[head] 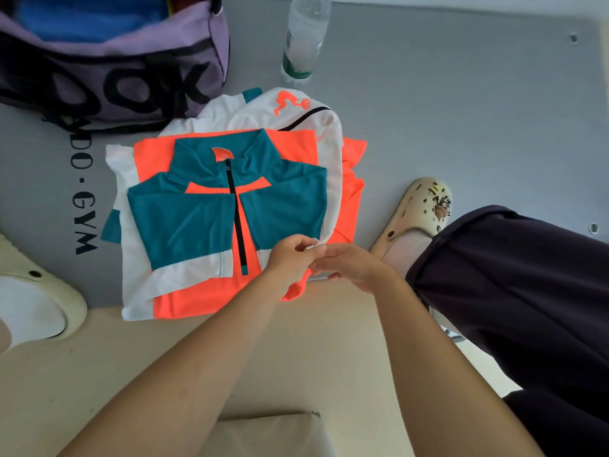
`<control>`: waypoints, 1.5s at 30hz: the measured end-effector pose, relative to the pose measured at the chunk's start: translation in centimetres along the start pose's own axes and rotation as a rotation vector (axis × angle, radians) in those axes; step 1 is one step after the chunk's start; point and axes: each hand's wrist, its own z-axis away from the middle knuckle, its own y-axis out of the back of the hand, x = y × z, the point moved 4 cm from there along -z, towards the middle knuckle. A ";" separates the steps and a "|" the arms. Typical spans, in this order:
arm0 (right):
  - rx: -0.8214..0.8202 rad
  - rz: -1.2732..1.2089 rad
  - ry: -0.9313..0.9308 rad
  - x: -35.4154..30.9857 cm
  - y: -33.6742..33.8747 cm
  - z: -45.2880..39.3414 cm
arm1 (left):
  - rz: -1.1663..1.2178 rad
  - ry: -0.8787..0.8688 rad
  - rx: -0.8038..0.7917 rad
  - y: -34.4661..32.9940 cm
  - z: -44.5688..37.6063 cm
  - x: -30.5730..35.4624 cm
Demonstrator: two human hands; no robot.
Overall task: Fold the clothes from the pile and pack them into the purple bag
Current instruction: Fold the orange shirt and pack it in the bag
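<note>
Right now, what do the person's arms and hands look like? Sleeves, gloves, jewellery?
Both forearms are bare up to the frame edge, so no sleeves show. The left hand and right hand wear no gloves, and no rings, watch or wristband are visible. No markings show on either arm.

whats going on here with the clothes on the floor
A person is folding a teal, orange and white zip-neck jacket that lies flat on the grey floor mat. Both hands meet at its near right edge: the left hand pinches a bit of white fabric, and the right hand is right beside it, touching the same spot. The purple bag sits open just beyond the jacket with something blue already inside. A plastic water bottle stands beside the bag.
</note>
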 end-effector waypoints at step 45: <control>0.175 0.137 0.126 -22.7 -23.1 -16.6 | -0.124 0.170 0.498 29.6 3.8 -12.1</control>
